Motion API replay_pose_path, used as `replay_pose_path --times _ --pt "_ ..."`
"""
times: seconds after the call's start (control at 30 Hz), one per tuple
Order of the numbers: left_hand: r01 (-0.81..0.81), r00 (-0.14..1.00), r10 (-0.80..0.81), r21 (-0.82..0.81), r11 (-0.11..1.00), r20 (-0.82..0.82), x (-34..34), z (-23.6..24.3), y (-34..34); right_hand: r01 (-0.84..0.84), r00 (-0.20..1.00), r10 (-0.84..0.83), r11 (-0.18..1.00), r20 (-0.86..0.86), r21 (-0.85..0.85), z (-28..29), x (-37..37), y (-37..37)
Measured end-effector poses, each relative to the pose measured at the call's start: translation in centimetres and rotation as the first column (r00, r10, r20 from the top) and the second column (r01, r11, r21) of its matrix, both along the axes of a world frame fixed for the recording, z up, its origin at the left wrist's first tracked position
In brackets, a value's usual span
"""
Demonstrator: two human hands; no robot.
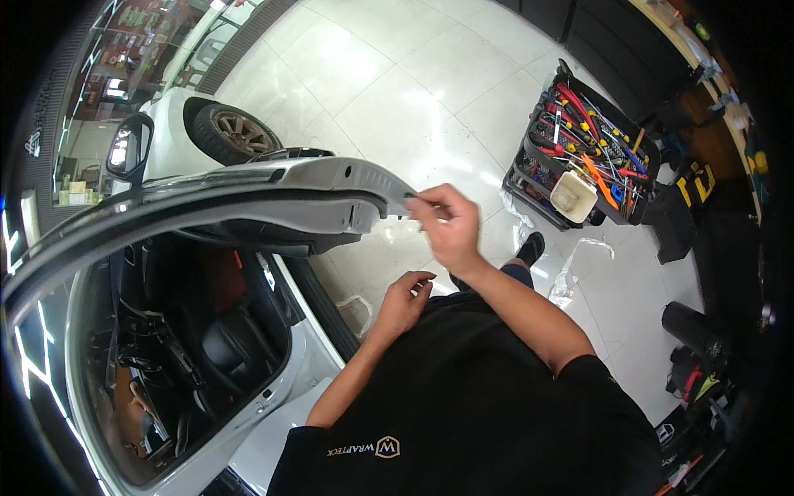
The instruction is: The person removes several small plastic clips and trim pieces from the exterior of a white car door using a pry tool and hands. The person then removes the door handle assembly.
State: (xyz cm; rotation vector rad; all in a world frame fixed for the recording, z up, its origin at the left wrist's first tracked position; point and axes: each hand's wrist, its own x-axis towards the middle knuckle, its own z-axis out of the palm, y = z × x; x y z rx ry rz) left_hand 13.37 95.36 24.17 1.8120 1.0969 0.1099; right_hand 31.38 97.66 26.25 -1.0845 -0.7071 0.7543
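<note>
At the right end of the open door, I judge work unfinished: right hand pinched together, on what I can't tell; left hand free, loosely curled.

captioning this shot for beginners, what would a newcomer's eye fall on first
Likely the open silvery car door, sweeping in from the left to the centre, with the right hand at its edge and the left hand lower down. Next, perhaps, the black crate at upper right, crammed with brightly coloured tools.
</note>
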Motion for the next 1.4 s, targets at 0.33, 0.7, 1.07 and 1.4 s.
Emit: replay_pose_path --times 0.33,0.7,1.07,1.4 --pt "-0.016 0.999 0.015 -0.019 1.0 -0.043 -4.8 -0.2 -1.1 0.428 0.886 -0.442 0.895 0.136 0.125 -0.3 -7.6 9.8" --pt "-0.056 0.994 0.055 -0.009 0.998 -0.089 -7.5 -1.3 -2.2 0.448 0.869 -0.42 0.892 -0.263 0.056 -1.0 -11.0 11.5" --pt "-0.01 0.99 0.004 -0.039 0.999 -0.143 -7.4 -1.6 -2.7 0.177 0.876 -0.102 0.977 -0.47 0.117 -1.6 -8.8 11.6" --pt "0.033 0.984 -0.042 -0.054 0.998 -0.171 -5.6 -1.9 -2.5 0.163 0.881 -0.192 0.981 -0.432 -0.103 -1.8 -9.1 11.7"
